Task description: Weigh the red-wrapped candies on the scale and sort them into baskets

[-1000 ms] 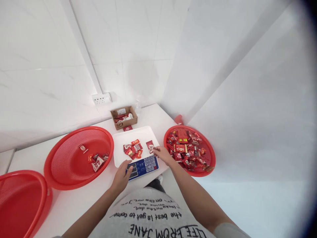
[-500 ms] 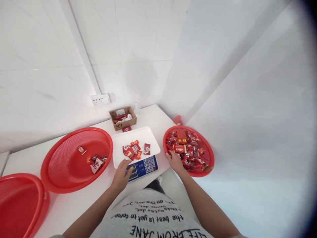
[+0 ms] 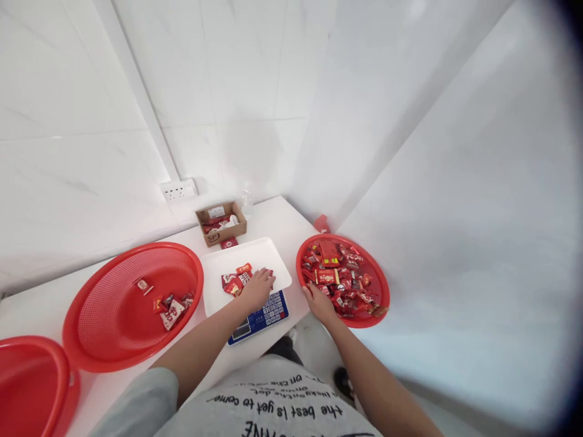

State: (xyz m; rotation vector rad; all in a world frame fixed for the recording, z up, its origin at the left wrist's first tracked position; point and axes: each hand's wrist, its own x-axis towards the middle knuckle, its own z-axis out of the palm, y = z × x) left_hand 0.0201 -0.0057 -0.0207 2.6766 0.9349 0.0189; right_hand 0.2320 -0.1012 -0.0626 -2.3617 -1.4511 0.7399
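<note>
My left hand (image 3: 257,291) lies over the white weighing tray (image 3: 277,255) with its fingers stretched out on the red candy packets (image 3: 235,284). It partly covers the packets at the right of the pile. Below the tray shows the scale's blue keypad panel (image 3: 274,312). To the right, my right hand (image 3: 320,303) grips the near-left rim of a round red basket (image 3: 385,285), with the thumb over the edge and the other fingers mostly hidden. Many small wrapped candies (image 3: 348,279) fill this basket.
A larger red basket (image 3: 100,303) with several packets stands left of the scale, and another red basket (image 3: 40,388) is at the lower left. Behind the tray sits a small cardboard box (image 3: 228,233) of packets. A socket (image 3: 180,190) is on the wall.
My left hand has moved from the tray's near edge forward and right, onto the packets. My right hand stays at the basket's rim. The view has shifted slightly.
</note>
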